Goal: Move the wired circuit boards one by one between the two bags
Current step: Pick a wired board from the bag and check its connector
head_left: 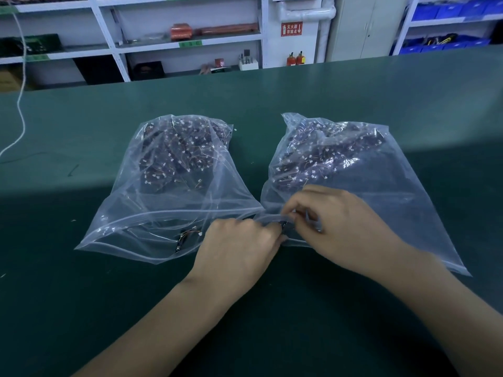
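Observation:
Two clear plastic bags lie side by side on the green table. The left bag [152, 213] holds a heap of dark wired circuit boards [179, 153] at its far end, and one loose board [183, 239] lies near its open mouth. The right bag [394, 186] holds a similar heap of boards [321, 156]. My left hand [236, 248] and my right hand [343, 224] meet between the two bag mouths. Both pinch a small dark wired board [284, 225] together with the plastic edge; the fingers hide most of it.
The green table [81, 308] extends all around the bags. A white cable [20, 104] hangs down onto its far left. Behind the table stand white shelves [190, 42] with boxes, two small fire extinguishers [295, 59] and blue bins [449, 12] at the right.

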